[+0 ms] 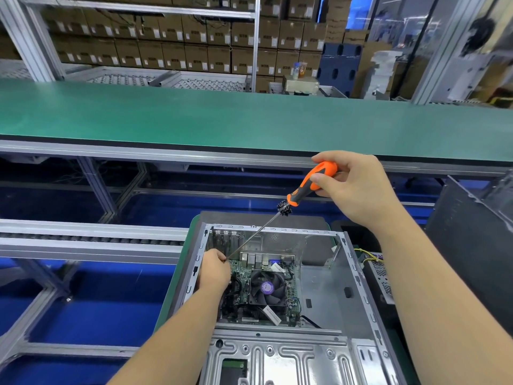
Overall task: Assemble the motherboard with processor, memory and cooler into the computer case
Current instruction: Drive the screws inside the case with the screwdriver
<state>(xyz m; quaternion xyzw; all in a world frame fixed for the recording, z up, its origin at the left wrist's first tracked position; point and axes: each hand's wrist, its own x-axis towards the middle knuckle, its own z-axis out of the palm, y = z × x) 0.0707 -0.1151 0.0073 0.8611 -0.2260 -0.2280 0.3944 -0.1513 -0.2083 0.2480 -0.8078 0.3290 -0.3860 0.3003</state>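
Note:
An open metal computer case (327,276) lies flat in front of me. Inside it sits the green motherboard (241,301) with a black cooler fan (267,288) on top. My right hand (358,187) grips the orange handle of a long screwdriver (311,187), held above the case's far edge. A cluster of dark screws (284,208) clings to the shaft just below the handle. The shaft slants down left to the motherboard's far left corner, where my left hand (214,270) pinches the tip. The tip itself and any screw under it are hidden by my fingers.
A green conveyor belt (249,118) runs across behind the case. A roller track (91,237) lies to the left. A dark panel (469,245) and a power supply with yellow wires (374,262) stand right of the case. Stacked cartons (194,43) fill the background.

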